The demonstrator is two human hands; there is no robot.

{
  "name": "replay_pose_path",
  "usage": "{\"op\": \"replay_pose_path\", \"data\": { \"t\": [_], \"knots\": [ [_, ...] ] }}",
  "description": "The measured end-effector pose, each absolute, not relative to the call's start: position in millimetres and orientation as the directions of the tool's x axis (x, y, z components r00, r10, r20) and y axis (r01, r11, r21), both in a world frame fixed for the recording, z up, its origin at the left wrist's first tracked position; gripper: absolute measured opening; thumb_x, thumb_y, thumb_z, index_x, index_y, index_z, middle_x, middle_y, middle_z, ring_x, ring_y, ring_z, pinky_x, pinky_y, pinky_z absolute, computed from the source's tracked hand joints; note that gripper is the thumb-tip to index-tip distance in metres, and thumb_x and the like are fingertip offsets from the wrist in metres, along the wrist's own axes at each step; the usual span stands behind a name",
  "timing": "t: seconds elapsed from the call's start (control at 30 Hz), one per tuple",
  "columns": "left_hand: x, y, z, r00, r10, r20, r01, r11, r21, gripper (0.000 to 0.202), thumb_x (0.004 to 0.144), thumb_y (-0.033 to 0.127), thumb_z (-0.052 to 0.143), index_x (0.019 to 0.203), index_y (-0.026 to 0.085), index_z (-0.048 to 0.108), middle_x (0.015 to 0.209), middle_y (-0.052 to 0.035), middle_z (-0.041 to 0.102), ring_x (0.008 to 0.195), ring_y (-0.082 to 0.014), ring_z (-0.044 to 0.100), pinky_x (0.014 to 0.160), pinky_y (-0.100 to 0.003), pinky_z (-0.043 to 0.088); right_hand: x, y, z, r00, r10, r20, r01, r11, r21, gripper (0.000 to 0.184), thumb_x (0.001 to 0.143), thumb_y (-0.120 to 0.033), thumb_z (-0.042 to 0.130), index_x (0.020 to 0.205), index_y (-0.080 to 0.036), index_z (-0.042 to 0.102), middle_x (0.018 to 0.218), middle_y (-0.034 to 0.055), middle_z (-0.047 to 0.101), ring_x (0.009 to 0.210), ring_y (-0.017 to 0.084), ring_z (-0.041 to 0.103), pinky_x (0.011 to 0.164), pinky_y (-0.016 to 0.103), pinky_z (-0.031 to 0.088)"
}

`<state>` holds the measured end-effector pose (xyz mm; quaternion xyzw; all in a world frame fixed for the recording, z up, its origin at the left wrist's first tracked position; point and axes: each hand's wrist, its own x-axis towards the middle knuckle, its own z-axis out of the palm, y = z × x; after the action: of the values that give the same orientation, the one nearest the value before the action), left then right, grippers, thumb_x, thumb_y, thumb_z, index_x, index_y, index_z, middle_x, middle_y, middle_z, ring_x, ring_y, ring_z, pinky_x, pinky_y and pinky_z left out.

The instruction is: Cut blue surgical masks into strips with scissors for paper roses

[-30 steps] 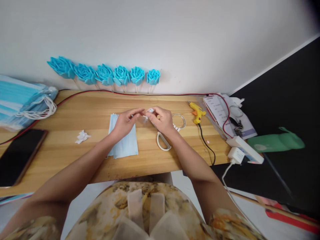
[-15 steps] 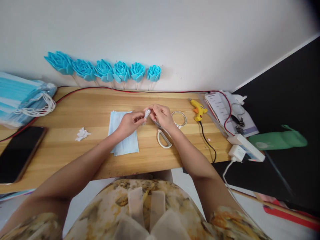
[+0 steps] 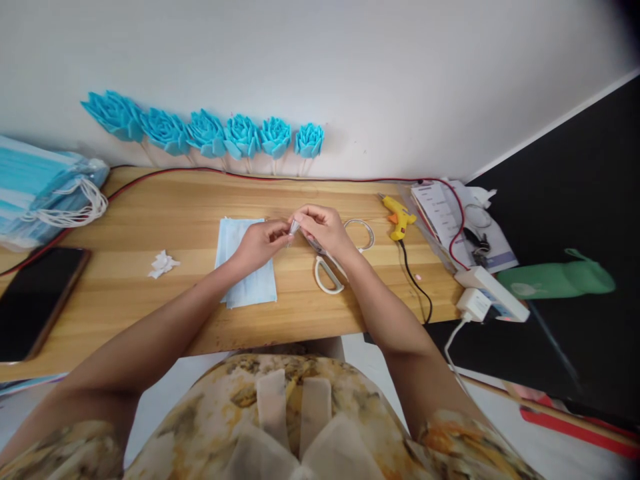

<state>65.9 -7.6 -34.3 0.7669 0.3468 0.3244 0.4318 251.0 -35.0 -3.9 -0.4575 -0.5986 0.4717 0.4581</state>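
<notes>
Two hands meet above a wooden table [image 3: 200, 200], a small white piece [image 3: 295, 227] between them

The person's left hand [image 3: 257, 247] pinches the lower end of the piece between thumb and fingers, while the right hand [image 3: 323, 230] has thumb and fingertips pressed on its upper end (partly covered, so its exact shape cannot be told). It is held just right of light-blue sheets [image 3: 253, 290], which lie overlapping beneath the left hand and wrist. Scissors [image 3: 331, 291] with pale handles lie under the right hand, and a yellow glue gun [image 3: 399, 217] rests farther right. Six blue flowers [image 3: 243, 137] on thin stems stand against the wall [image 3: 360, 73]; a crumpled white scrap [image 3: 163, 264] lies left of the sheets
</notes>
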Motion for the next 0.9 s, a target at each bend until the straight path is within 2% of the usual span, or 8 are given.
{"op": "replay_pose_path", "data": {
  "t": [0.2,0.3,0.4,0.53,0.6,0.7,0.83,0.9],
  "knots": [
    [67,-9,-29,0.511,0.831,0.222,0.197,-0.364,0.91,0.018,0.084,0.032,0.063,0.073,0.018,0.063,0.066,0.0024,0.059,0.063,-0.0128,0.051,0.061,-0.024,0.038,255,-35,-5,0.01,0.962,0.271,0.189,0.265,-0.946,0.049,0.096,-0.062,0.049,0.095,-0.019,0.072,0.063,-0.0023,0.055,0.056,0.01,0.051,0.055,0.024,0.041],
    [66,-8,-27,0.459,0.858,0.23,0.205,-0.355,0.912,0.016,0.083,0.032,0.064,0.077,0.018,0.065,0.067,0.0024,0.059,0.062,-0.0124,0.051,0.061,-0.024,0.038,258,-37,2,0.07,0.881,0.468,0.415,0.401,-0.817,0.036,0.098,-0.05,0.051,0.095,-0.021,0.071,0.077,0.0011,0.065,0.069,0.013,0.058,0.065,0.026,0.047],
    [64,-5,-29,0.431,0.868,0.248,0.219,-0.367,0.904,0.014,0.083,0.031,0.064,0.08,0.018,0.067,0.068,0.0021,0.061,0.063,-0.0123,0.051,0.062,-0.025,0.038,260,-39,8,-0.022,0.767,0.641,0.589,0.529,-0.612,0.02,0.097,-0.034,0.056,0.091,-0.021,0.07,0.086,0.0032,0.071,0.077,0.015,0.062,0.074,0.029,0.049],
    [63,-3,-31,0.419,0.864,0.28,0.226,-0.397,0.889,0.015,0.084,0.031,0.064,0.085,0.018,0.07,0.07,0.0013,0.064,0.063,-0.0129,0.053,0.064,-0.026,0.038,260,-39,9,-0.131,0.72,0.681,0.64,0.587,-0.496,0.014,0.095,-0.029,0.058,0.092,-0.022,0.07,0.089,0.0045,0.074,0.087,0.018,0.066,0.082,0.033,0.052],
    [63,-3,-30,0.428,0.858,0.285,0.222,-0.406,0.887,0.017,0.085,0.033,0.063,0.088,0.018,0.071,0.071,0.0008,0.064,0.064,-0.0135,0.053,0.065,-0.027,0.039,260,-38,7,-0.144,0.738,0.659,0.618,0.587,-0.523,0.015,0.093,-0.031,0.063,0.102,-0.022,0.07,0.098,0.0057,0.075,0.094,0.019,0.067,0.084,0.034,0.053],
    [63,-5,-26,0.49,0.825,0.281,0.201,-0.421,0.885,0.019,0.088,0.034,0.059,0.082,0.018,0.068,0.072,0.0004,0.063,0.067,-0.0144,0.052,0.066,-0.027,0.039,258,-38,4,-0.115,0.815,0.568,0.524,0.535,-0.662,0.027,0.089,-0.035,0.068,0.113,-0.022,0.07,0.103,0.0051,0.075,0.093,0.018,0.068,0.079,0.03,0.054],
    [63,-7,-21,0.62,0.76,0.194,0.142,-0.352,0.925,0.025,0.091,0.037,0.054,0.077,0.018,0.063,0.069,0.0006,0.057,0.066,-0.0145,0.051,0.064,-0.027,0.038,255,-37,-1,-0.074,0.914,0.4,0.352,0.399,-0.847,0.021,0.09,-0.039,0.067,0.097,-0.02,0.073,0.086,0.0008,0.075,0.074,0.013,0.068,0.075,0.027,0.054],
    [62,-7,-19,0.654,0.741,0.152,0.126,-0.305,0.944,0.026,0.092,0.037,0.053,0.08,0.018,0.065,0.069,0.0006,0.057,0.064,-0.014,0.05,0.063,-0.027,0.038,255,-36,-4,-0.059,0.937,0.344,0.282,0.346,-0.895,0.025,0.089,-0.042,0.068,0.098,-0.02,0.074,0.081,-0.0001,0.074,0.073,0.014,0.068,0.074,0.027,0.055]
  ]
}}
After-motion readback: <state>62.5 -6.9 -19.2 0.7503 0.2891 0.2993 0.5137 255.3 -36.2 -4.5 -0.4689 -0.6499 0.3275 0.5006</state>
